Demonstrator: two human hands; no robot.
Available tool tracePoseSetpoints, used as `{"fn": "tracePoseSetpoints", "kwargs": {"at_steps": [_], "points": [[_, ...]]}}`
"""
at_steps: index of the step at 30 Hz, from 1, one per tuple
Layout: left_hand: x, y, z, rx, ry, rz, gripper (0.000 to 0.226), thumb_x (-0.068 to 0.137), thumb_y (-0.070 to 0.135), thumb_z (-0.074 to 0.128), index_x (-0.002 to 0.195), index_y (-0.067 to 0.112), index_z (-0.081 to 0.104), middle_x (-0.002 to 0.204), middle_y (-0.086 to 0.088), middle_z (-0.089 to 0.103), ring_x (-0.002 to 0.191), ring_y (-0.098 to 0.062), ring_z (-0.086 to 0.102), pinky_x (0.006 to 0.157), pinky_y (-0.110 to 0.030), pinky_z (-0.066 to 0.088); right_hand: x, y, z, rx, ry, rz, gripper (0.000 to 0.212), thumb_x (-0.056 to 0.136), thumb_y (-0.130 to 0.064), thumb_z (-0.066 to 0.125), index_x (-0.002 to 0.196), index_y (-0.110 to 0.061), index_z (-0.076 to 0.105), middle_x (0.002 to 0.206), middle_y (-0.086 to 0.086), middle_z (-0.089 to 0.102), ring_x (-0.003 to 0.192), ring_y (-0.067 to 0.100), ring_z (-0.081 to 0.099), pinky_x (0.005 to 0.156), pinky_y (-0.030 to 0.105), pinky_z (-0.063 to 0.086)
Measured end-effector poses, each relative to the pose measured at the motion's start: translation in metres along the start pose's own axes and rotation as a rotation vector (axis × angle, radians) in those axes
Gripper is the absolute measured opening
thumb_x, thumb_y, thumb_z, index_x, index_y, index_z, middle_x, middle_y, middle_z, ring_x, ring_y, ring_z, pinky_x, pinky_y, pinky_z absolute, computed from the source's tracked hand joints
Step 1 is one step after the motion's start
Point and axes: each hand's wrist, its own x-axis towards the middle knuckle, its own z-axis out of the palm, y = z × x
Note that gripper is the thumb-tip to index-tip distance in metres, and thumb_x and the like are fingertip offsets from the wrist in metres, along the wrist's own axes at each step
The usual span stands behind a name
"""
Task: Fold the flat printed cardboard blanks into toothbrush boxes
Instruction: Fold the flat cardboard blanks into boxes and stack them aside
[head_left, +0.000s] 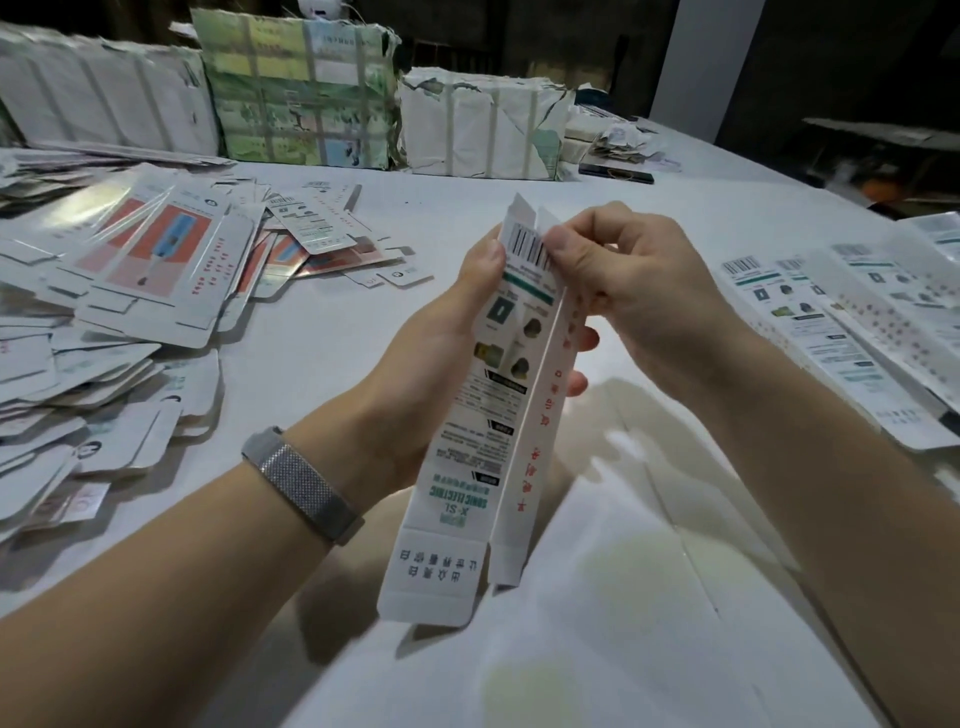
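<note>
Both hands are working one blank (498, 395) in mid-air above the white table (332, 332), the long carton already popped into a sleeve. The left hand (441, 338) is cradling it from behind, thumb on the printed face near the barcode; the right hand (618, 275) is pinching the far end, fingertips (558, 244) curled over the small flaps there. By my reading this is the closing step for that end — dust flaps going in first. Next move calls for tucking the top tab into the slot while the left is keeping the sleeve square, then flipping to the near end, whose flap is hanging open. Flat blanks are lying heaped at left (145, 291) — more are lined up at right (852, 322).
</note>
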Motion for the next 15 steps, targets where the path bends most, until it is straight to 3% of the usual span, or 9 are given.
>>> {"fn": "tracePoseSetpoints", "kwargs": {"at_steps": [4, 6, 9, 11, 14, 15], "points": [[0.005, 0.0, 0.002, 0.068, 0.059, 0.024, 0.044, 0.106, 0.042, 0.032, 0.147, 0.026, 0.04, 0.11, -0.016, 0.068, 0.079, -0.016, 0.071, 0.065, -0.027, 0.056, 0.002, -0.002, -0.006, -0.067, -0.061, 0.019, 0.026, 0.102, -0.02, 0.052, 0.078, -0.013, 0.058, 0.094, 0.014, 0.053, 0.076, 0.022, 0.048, 0.069, 0.035, 0.04], [0.006, -0.003, 0.0, 0.154, 0.117, 0.059, 0.04, 0.107, 0.037, 0.033, 0.147, 0.036, 0.034, 0.115, -0.01, 0.069, 0.07, -0.004, 0.07, 0.059, -0.018, 0.052, 0.002, -0.001, -0.008, -0.07, -0.063, 0.031, 0.026, 0.102, -0.019, 0.052, 0.077, -0.013, 0.057, 0.093, 0.011, 0.054, 0.077, 0.018, 0.046, 0.072, 0.032, 0.039], [0.007, -0.008, 0.002, 0.133, 0.16, 0.024, 0.04, 0.105, 0.042, 0.037, 0.143, 0.052, 0.03, 0.092, -0.004, 0.074, 0.07, -0.019, 0.07, 0.054, -0.026, 0.054, 0.002, 0.003, -0.004, -0.028, -0.031, 0.02, 0.025, 0.1, -0.018, 0.055, 0.075, -0.013, 0.056, 0.087, 0.011, 0.058, 0.075, 0.018, 0.047, 0.07, 0.033, 0.04], [0.001, -0.01, -0.002, 0.119, 0.172, 0.046, 0.041, 0.105, 0.043, 0.038, 0.143, 0.057, 0.029, 0.088, -0.001, 0.074, 0.072, -0.021, 0.069, 0.054, -0.029, 0.054, 0.001, 0.006, 0.001, 0.035, 0.014, -0.022, 0.021, 0.097, -0.019, 0.061, 0.077, -0.014, 0.058, 0.083, 0.011, 0.06, 0.072, 0.018, 0.049, 0.067, 0.033, 0.041], [0.005, -0.009, -0.003, 0.113, 0.192, 0.106, 0.042, 0.106, 0.039, 0.039, 0.145, 0.051, 0.033, 0.089, 0.001, 0.074, 0.076, -0.02, 0.069, 0.054, -0.027, 0.053, -0.003, 0.009, 0.011, 0.238, 0.085, -0.086, 0.007, 0.088, -0.021, 0.067, 0.092, -0.017, 0.064, 0.087, 0.012, 0.055, 0.078, 0.027, 0.055, 0.067, 0.036, 0.046], [0.005, -0.008, -0.002, 0.11, 0.199, 0.129, 0.04, 0.106, 0.037, 0.039, 0.144, 0.048, 0.036, 0.09, -0.001, 0.074, 0.076, -0.021, 0.068, 0.054, -0.027, 0.053, -0.003, 0.01, 0.013, 0.314, 0.107, -0.089, 0.013, 0.087, -0.02, 0.067, 0.1, -0.02, 0.064, 0.089, 0.012, 0.054, 0.082, 0.03, 0.057, 0.071, 0.041, 0.048]]}}
